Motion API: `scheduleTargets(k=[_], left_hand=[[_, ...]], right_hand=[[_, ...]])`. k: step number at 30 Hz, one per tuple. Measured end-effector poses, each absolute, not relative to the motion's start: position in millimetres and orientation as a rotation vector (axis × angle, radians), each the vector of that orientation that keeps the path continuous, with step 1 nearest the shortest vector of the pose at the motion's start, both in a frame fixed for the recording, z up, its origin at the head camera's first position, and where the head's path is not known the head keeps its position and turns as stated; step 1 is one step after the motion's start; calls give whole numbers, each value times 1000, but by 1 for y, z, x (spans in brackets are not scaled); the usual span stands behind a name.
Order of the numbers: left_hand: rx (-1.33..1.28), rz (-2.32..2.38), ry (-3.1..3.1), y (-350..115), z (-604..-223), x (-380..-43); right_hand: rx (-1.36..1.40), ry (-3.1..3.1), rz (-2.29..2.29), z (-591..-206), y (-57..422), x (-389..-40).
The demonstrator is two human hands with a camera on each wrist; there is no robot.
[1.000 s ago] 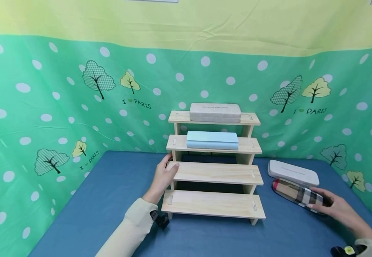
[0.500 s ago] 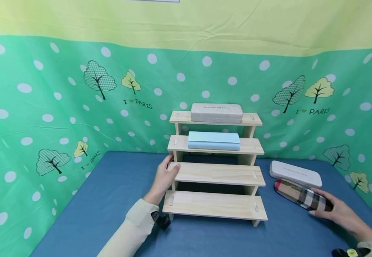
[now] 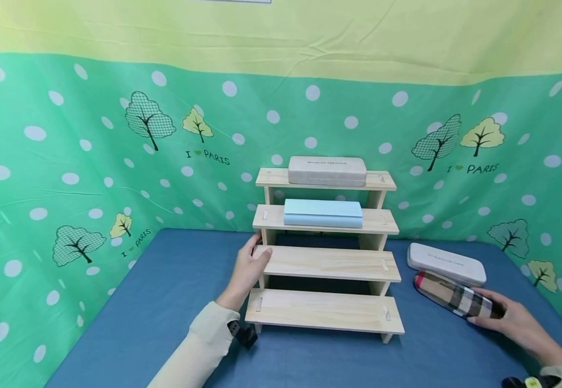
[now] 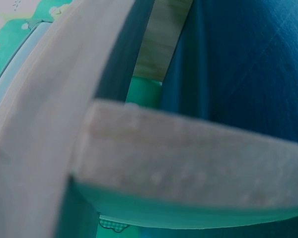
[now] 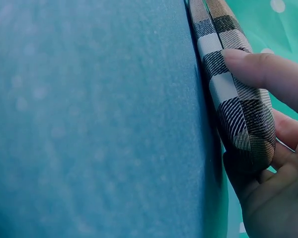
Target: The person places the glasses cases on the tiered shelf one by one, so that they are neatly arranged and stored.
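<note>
My left hand (image 3: 248,269) grips the left side of a wooden stepped display rack (image 3: 329,262), its thumb lying on the second board from the bottom. In the left wrist view, blurred wooden parts of the rack (image 4: 188,158) fill the foreground, and that hand is out of sight. At the right of the table, my right hand (image 3: 516,326) holds the near end of a plaid glasses case (image 3: 451,293) with a red stripe. The right wrist view has the thumb on the seam side of the plaid case (image 5: 233,94), other fingers behind it, and the case low by the blue cloth.
A grey glasses case (image 3: 327,171) sits on the rack's top board and a light-blue case (image 3: 322,213) on the board below. Just behind the plaid case lies a white case (image 3: 446,263). Blue cloth (image 3: 164,302) covers the table; a green and yellow printed curtain (image 3: 310,97) stands behind.
Over the last second my right hand's fingers have shifted slightly around the near end of the plaid glasses case. The left hand and the rack have stayed in place.
</note>
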State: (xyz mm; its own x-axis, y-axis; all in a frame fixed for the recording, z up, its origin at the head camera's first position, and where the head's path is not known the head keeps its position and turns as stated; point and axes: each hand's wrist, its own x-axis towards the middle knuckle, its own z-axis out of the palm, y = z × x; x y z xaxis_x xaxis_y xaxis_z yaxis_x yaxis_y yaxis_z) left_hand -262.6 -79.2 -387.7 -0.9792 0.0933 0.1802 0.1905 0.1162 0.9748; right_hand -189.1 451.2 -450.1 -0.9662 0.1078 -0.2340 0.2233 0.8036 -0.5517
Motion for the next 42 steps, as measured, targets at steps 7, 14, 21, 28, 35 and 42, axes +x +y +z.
scheduleTargets(k=[7, 14, 21, 28, 35, 42], left_hand=[[-282, -2018, -2295, -79, -388, -262], [-281, -2017, -2287, -79, -387, -261], [-296, -2032, -2283, -80, -387, -261], [-284, -2017, -2289, -80, -388, -262], [-278, -1997, -2307, -80, -387, -261], [-280, -1987, -2303, -81, -387, -261]], right_hand=[[263, 2821, -906, -447, 449, -186], [284, 2863, -939, -447, 448, -184], [287, 2924, -953, -442, 448, -181], [325, 2916, -1083, -430, 444, -179], [298, 2936, -1220, -418, 435, -171], [238, 2974, -1302, -406, 421, -168]])
